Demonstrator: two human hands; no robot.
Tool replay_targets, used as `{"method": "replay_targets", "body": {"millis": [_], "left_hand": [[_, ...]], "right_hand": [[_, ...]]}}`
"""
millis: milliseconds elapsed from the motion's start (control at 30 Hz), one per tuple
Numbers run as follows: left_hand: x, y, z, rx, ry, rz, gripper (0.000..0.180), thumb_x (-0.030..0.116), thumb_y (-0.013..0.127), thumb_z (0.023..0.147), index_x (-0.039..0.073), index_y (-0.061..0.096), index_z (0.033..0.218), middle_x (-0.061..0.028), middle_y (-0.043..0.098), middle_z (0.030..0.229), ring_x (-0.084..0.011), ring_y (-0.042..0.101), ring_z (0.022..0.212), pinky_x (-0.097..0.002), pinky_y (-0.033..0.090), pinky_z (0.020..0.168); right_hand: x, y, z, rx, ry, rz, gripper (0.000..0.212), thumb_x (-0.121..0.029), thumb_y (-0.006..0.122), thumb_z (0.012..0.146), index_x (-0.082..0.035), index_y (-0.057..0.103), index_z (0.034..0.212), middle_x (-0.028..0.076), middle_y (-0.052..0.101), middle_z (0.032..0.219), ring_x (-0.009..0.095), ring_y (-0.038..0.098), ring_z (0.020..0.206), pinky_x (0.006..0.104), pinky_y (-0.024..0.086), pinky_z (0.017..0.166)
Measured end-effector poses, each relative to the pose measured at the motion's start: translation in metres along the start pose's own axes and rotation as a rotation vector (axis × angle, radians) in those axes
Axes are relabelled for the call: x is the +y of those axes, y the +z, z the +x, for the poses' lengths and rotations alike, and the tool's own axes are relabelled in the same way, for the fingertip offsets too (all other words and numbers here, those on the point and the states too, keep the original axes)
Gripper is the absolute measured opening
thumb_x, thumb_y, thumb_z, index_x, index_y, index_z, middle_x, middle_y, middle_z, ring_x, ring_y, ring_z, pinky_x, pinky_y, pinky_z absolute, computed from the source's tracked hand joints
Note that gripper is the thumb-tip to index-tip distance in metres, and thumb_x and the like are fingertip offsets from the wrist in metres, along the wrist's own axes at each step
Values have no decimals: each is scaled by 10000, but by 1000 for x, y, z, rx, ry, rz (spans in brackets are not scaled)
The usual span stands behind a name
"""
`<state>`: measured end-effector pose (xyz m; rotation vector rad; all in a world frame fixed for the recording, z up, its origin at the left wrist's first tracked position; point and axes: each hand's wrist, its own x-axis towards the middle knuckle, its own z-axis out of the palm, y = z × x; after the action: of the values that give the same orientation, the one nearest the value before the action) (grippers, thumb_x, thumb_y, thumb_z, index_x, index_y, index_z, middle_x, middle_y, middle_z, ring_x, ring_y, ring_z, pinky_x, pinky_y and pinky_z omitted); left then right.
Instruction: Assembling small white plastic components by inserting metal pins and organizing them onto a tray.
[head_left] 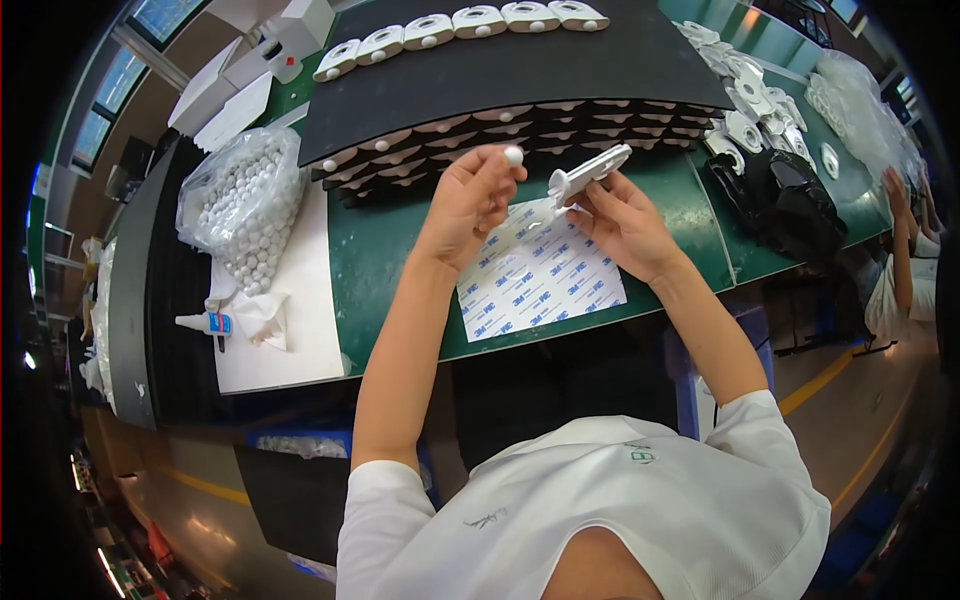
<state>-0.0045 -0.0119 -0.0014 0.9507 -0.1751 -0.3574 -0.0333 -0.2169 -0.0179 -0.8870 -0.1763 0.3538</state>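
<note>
My left hand is closed, pinching a small white ball between thumb and fingertip. To its right, my right hand grips a white plastic part with a round knob-like end, which points toward the left hand. The ball and the part are apart. Below both hands, a white sheet with blue print lies on the green table. Some of the right fingers are hidden behind the part.
Stacked black boards hold rows of white parts. On the left are a bag of white balls, a small glue bottle and a crumpled tissue. Loose white parts and black plastic lie right, near another person's arm.
</note>
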Motion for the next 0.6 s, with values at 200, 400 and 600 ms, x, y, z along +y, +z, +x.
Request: {"method": "replay_targets", "body": {"millis": [200, 400, 600], "left_hand": [[-2, 6, -2, -31, -10, 44, 285, 101, 692, 744, 64, 590, 1008, 26, 539, 719, -8, 371, 507, -139, 261, 405], [2, 9, -3, -14, -6, -17, 381, 69, 689, 726, 59, 565, 1086, 26, 551, 735, 0, 380, 505, -135, 254, 399], [1, 2, 0, -12, -5, -33, 373, 63, 663, 741, 40, 551, 1095, 17, 547, 744, 3, 380, 499, -130, 246, 393]], "right_hand": [[-8, -6, 2, -112, -4, 128, 192, -122, 433, 923, -89, 456, 1111, 43, 499, 1114, 155, 492, 1045, 322, 422, 920], [-26, 0, 9, -190, -283, -288, 199, -4, 585, 789, -79, 483, 943, 115, 521, 1127, 225, 521, 1040, 331, 417, 911], [-50, 6, 13, -333, -869, -1192, 218, 41, 678, 625, -74, 565, 771, 117, 596, 1048, 270, 547, 1018, 347, 455, 838]]}}
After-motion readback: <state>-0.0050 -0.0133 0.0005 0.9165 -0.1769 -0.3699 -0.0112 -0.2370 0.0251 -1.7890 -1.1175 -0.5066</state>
